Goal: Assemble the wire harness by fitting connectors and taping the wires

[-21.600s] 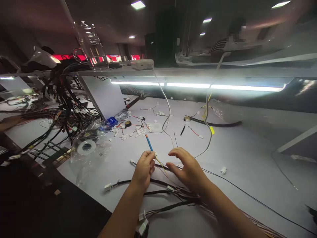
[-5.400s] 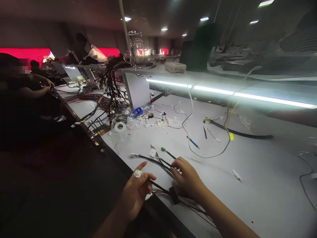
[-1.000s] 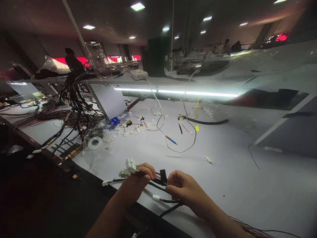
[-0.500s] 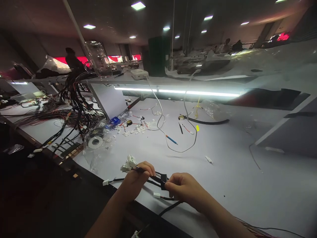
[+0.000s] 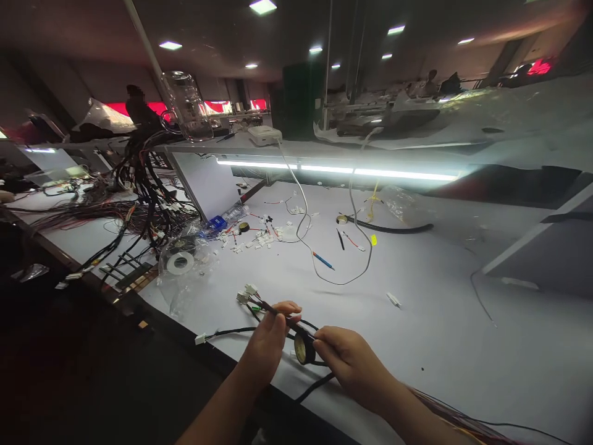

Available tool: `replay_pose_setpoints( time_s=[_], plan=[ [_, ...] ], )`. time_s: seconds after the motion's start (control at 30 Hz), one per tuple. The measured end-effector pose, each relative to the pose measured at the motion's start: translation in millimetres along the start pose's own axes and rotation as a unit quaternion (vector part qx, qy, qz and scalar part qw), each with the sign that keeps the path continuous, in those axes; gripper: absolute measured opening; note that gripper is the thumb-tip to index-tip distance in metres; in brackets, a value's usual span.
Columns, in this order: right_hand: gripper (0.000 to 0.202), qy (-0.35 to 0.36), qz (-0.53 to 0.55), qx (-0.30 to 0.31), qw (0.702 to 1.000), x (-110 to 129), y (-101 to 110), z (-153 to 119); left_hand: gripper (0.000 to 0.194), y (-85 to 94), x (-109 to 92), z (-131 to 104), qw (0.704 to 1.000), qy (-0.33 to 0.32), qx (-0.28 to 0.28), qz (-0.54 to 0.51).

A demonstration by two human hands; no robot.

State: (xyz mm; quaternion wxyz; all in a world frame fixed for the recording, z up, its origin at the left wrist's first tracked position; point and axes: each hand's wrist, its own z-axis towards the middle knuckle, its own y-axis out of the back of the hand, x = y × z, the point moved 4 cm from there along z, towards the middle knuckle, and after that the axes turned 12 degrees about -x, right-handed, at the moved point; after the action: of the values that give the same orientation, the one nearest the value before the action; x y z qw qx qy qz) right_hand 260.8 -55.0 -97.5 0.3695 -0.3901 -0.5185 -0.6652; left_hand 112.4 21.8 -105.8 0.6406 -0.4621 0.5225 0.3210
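Observation:
A black-wrapped wire harness [image 5: 293,326] runs between my two hands above the front of the table. My left hand [image 5: 267,343] is closed around it, with white connectors [image 5: 245,293] sticking out past the fingers. Thumb and fingers of my right hand [image 5: 347,357] pinch the harness farther right. Between the hands, a roll of black tape [image 5: 304,349] hangs against the harness, its round core facing me. One branch with a white connector [image 5: 201,339] reaches left over the table edge. Another connector is partly hidden behind the roll.
A white cord [image 5: 303,204] loops down across the table [image 5: 445,309]. Behind it lie a blue pen-like tool [image 5: 323,261], small white connectors [image 5: 266,238] and a black tube [image 5: 393,227]. Plastic bags and a tape reel [image 5: 180,262] are at left, beside heaped cables [image 5: 143,198].
The tape roll has turned from edge-on to showing its core and hangs slightly lower. My left hand and the connectors have shifted right, and the harness tilts more. My right hand keeps its pinch.

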Motion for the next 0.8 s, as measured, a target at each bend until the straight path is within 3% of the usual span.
replay_pose_setpoints(
  time_s=[0.1, 0.17, 0.27, 0.43, 0.53, 0.63, 0.73, 0.8],
  plan=[
    [0.028, 0.002, 0.007, -0.003, 1.0, -3, -2, -1, 0.049, -12.4, 5, -13, 0.985, 0.022, 0.085, 0.147],
    [0.028, -0.001, 0.015, -0.001, 1.0, -4, -1, -2, 0.042, -15.4, 0, -16, 0.965, 0.025, 0.123, 0.23],
    [0.031, 0.0, 0.008, 0.002, 1.0, -5, -1, -3, 0.033, -11.3, -11, -13, 0.936, -0.019, 0.149, 0.32],
    [0.03, 0.019, -0.019, -0.008, 1.0, -8, -2, -1, 0.047, 5.0, -17, -7, 0.907, -0.065, 0.143, 0.39],
    [0.026, 0.031, -0.037, -0.027, 0.998, -11, -2, 0, 0.043, 8.8, -12, -11, 0.931, -0.012, 0.117, 0.344],
    [0.021, 0.076, -0.084, -0.053, 0.992, -13, -3, 1, 0.038, 4.5, -6, -23, 0.975, 0.123, 0.074, 0.17],
    [0.021, 0.111, -0.131, -0.054, 0.984, -12, -5, 1, 0.053, -5.2, -7, -34, 0.978, 0.204, 0.039, 0.002],
    [0.023, 0.102, -0.129, -0.04, 0.985, -11, -6, 1, 0.054, -10.0, -8, -37, 0.97, 0.239, 0.027, -0.044]
  ],
)
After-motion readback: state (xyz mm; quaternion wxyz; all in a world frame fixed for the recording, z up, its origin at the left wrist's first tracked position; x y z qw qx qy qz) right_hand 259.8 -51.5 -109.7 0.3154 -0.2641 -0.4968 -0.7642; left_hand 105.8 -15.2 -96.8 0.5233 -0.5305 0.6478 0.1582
